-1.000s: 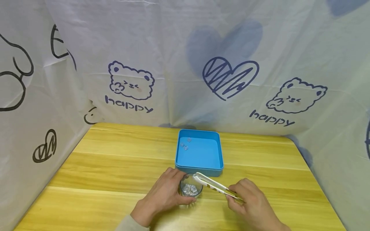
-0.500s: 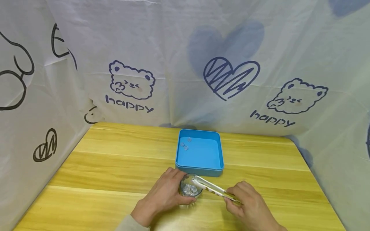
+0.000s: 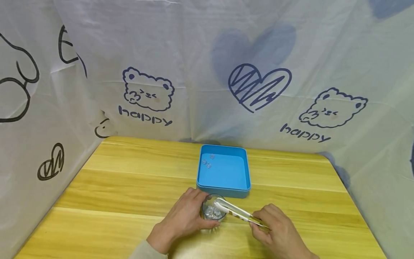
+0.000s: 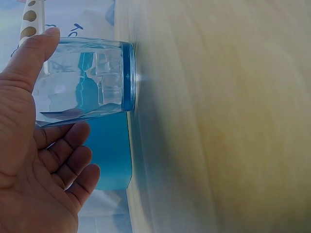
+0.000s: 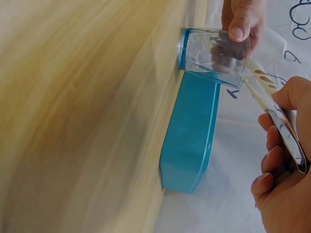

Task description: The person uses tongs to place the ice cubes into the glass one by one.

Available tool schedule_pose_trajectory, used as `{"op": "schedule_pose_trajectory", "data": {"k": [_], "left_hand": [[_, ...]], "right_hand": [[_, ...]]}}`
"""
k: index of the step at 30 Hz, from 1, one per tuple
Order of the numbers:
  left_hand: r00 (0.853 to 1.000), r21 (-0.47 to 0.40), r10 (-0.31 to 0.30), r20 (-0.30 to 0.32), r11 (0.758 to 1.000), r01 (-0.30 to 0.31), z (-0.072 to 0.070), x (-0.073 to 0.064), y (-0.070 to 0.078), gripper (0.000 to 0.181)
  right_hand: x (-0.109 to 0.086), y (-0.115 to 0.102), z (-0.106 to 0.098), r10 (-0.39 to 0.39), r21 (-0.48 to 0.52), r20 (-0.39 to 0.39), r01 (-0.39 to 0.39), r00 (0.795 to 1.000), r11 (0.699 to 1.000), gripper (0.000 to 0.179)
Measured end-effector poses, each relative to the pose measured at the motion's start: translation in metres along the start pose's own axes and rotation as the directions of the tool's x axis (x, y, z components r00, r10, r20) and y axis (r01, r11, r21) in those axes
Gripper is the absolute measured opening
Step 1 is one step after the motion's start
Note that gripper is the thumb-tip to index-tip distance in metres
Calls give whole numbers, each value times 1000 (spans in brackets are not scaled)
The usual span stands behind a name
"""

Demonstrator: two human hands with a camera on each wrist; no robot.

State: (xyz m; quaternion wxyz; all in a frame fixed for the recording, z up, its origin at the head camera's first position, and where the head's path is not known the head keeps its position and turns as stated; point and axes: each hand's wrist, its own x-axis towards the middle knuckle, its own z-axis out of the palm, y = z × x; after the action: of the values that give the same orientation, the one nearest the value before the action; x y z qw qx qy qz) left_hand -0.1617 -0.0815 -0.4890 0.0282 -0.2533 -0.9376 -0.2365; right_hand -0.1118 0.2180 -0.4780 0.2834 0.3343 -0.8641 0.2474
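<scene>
My left hand (image 3: pixel 184 217) grips a clear glass (image 4: pixel 73 82) near its rim, thumb on one side and fingers on the other. The glass stands upright on the table, with several clear ice-like cubes (image 3: pixel 211 213) at its bottom. Tongs (image 3: pixel 239 212) with white tips and metal arms are pinched in my right hand (image 3: pixel 279 230). Their tips reach over the rim into the mouth of the glass, above the cubes. In the right wrist view, the thumb and curled fingers (image 5: pixel 272 141) press the metal arms close together.
Just behind the glass sits a shallow blue box (image 3: pixel 223 193), with 3 clear cubes (image 3: pixel 208 165) in its back left part. The wooden table (image 3: pixel 129 180) meets a printed white cloth (image 3: pixel 207 122) at the back and sides.
The tong tips have moved down and slightly left, from the rim into the mouth of the glass. My right hand has shifted a little left; the left hand keeps its hold.
</scene>
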Motion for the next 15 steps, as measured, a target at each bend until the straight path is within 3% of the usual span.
{"op": "schedule_pose_trajectory", "data": {"k": [15], "left_hand": [[1000,-14,-8,15,1000,8,-2,1,0,84]], "right_hand": [[1,-2,1,38,-10,13,-38,999,999,14]]}}
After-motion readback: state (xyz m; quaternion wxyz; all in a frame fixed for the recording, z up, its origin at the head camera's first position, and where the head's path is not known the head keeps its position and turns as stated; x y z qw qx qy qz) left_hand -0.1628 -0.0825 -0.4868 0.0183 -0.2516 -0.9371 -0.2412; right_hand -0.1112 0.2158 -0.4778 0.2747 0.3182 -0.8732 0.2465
